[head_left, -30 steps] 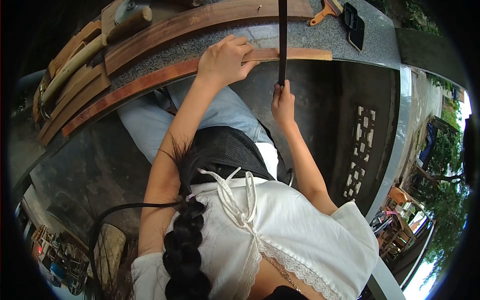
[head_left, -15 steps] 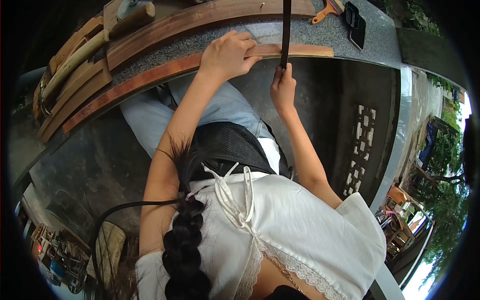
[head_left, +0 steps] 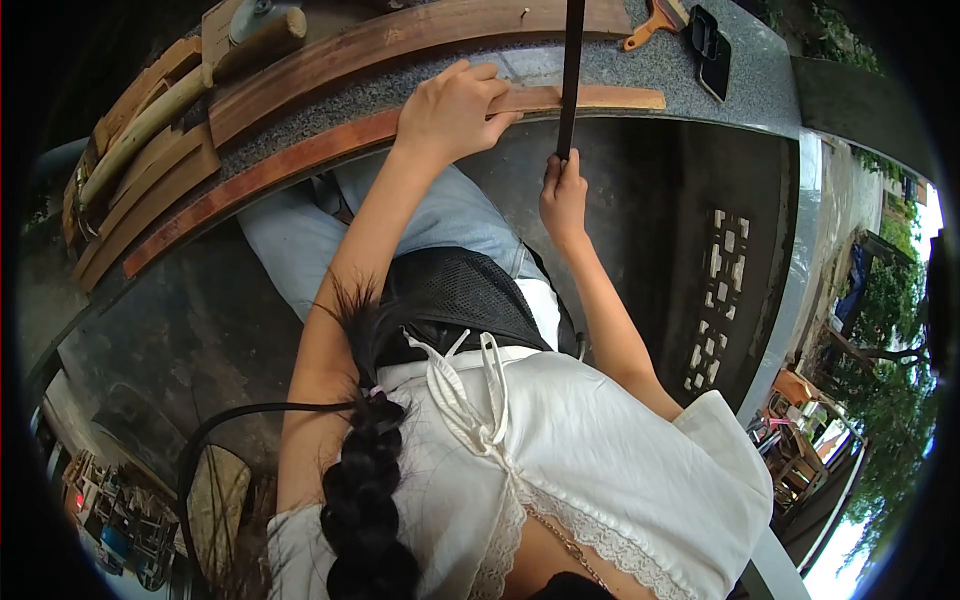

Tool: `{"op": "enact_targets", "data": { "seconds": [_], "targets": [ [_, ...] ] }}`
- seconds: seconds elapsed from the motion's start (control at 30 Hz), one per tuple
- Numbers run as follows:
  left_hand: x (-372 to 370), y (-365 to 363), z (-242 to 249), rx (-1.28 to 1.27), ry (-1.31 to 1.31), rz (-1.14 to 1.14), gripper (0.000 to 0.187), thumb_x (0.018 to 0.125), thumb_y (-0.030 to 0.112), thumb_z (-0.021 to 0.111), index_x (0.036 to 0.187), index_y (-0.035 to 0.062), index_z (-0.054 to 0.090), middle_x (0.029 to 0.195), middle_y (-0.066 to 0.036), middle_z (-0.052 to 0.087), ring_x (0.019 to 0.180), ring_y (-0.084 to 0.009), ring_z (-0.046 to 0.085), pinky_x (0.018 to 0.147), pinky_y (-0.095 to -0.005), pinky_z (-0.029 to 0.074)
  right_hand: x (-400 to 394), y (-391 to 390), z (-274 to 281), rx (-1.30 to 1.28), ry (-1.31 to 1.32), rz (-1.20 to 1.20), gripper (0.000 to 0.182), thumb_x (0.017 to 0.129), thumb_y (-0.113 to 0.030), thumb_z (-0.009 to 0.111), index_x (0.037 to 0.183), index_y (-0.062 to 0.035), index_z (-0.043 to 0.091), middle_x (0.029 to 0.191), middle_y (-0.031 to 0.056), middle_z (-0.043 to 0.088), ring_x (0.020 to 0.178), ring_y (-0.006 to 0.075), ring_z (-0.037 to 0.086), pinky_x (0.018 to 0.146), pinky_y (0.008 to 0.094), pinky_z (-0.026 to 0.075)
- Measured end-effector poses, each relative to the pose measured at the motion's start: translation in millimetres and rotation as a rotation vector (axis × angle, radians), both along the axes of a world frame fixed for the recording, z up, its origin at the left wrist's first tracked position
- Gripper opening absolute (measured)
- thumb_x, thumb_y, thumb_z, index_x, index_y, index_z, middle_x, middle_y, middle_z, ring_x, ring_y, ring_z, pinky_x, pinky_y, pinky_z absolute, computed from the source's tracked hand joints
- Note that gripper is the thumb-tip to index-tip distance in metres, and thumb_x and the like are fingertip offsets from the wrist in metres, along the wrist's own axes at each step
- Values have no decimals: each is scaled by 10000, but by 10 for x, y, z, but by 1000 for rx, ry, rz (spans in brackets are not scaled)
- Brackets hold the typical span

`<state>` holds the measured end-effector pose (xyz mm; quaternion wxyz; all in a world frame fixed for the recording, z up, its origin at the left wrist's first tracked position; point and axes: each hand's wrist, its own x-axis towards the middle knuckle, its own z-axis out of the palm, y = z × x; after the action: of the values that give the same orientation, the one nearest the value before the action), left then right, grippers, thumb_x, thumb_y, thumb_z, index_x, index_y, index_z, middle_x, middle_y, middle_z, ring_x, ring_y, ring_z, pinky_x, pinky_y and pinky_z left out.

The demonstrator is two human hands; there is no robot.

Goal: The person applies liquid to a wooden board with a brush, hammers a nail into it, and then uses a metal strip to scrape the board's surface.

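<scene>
My left hand (head_left: 452,112) is closed over a long, narrow wooden strip (head_left: 300,155) lying along the near edge of the grey stone counter (head_left: 755,55). The strip is reddish on the left and paler at its right end. In my right hand (head_left: 564,200), below the counter edge, is the lower end of a long, flat, dark bar (head_left: 571,75), whose exact kind I cannot make out. It stretches away from me across the strip, right of my left hand, and its far end is out of view.
A wide plank (head_left: 420,40) lies behind the strip. An orange-handled brush (head_left: 653,25) and a black phone (head_left: 713,75) are at the back right. Wooden pieces and a round stick (head_left: 145,135) are stacked on the left. A black cable (head_left: 250,409) crosses by my left arm.
My right hand has moved slightly toward my body, drawing the dark bar with it. More of the bar shows below the strip. My left hand has hardly moved on the wood.
</scene>
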<state>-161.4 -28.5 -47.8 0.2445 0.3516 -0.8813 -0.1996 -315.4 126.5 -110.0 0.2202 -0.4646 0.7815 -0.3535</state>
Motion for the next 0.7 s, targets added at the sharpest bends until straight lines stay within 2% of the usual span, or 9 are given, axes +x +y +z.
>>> {"op": "enact_targets", "data": {
  "seconds": [0.1, 0.17, 0.37, 0.47, 0.5, 0.53, 0.63, 0.67, 0.7],
  "targets": [
    [-18, -24, -3, 31, -25, 0, 281, 732, 313, 758, 938, 125, 720, 864, 3, 631, 852, -219, 637, 742, -363, 561, -20, 929, -435, 105, 16, -12, 116, 982, -92, 478, 1051, -4, 449, 652, 240, 577, 642, 453, 616, 509, 455, 430],
    [-8, 6, 2, 12, -3, -2, 283, 731, 313, 758, 943, 128, 721, 870, 6, 634, 850, -218, 637, 743, -365, 561, -20, 971, -390, 83, 61, 12, 93, 982, -86, 476, 1022, -7, 445, 647, 235, 571, 623, 446, 609, 495, 459, 416],
    [2, 10, 6, 25, -18, -27, 281, 735, 313, 757, 946, 131, 721, 876, 11, 634, 847, -219, 635, 741, -369, 558, 16, -278, 191, -55, 53, 35, 80, 981, -65, 476, 973, -11, 418, 616, 227, 548, 566, 436, 586, 457, 464, 377],
    [-2, 32, 19, -17, 2, -17, 228, 736, 315, 751, 830, 112, 702, 811, 17, 605, 837, -182, 622, 727, -333, 564, 51, 202, -113, -29, 44, 7, 84, 980, -65, 477, 984, -3, 420, 607, 238, 542, 562, 439, 586, 457, 461, 385],
    [-10, 24, 27, -20, 7, -17, 228, 736, 315, 751, 830, 112, 702, 811, 17, 605, 837, -182, 622, 727, -333, 564, 56, 569, -294, 43, 49, -27, 95, 983, -71, 483, 991, 23, 468, 587, 156, 524, 467, 304, 532, 457, 372, 367],
    [-9, 24, 30, -27, 8, -16, 228, 734, 315, 752, 823, 111, 700, 810, 17, 605, 836, -183, 622, 726, -332, 563, 41, 933, -491, 53, 27, -33, 113, 984, -79, 484, 996, 33, 473, 586, 152, 531, 476, 301, 547, 461, 381, 379],
    [-10, 31, -11, -25, 6, -19, 227, 735, 316, 752, 811, 110, 697, 810, 16, 606, 839, -184, 623, 725, -330, 563, 12, 960, -428, 90, 85, -9, 115, 988, -84, 481, 989, 30, 471, 584, 149, 528, 479, 297, 554, 461, 379, 385],
    [-13, 43, -2, -30, 7, -28, 225, 738, 316, 751, 806, 108, 696, 812, 15, 607, 841, -185, 623, 725, -330, 564, -2, 692, -325, 86, 47, -18, 101, 994, -88, 473, 967, 9, 462, 585, 142, 519, 471, 291, 539, 456, 374, 382],
    [-21, 3, 18, -50, 8, -28, 225, 738, 316, 751, 806, 108, 696, 812, 15, 607, 841, -185, 623, 725, -330, 564, -23, 277, -150, 6, 28, 0, 98, 988, -84, 480, 964, 3, 441, 597, 179, 530, 501, 352, 553, 453, 405, 379]
  ]
}}
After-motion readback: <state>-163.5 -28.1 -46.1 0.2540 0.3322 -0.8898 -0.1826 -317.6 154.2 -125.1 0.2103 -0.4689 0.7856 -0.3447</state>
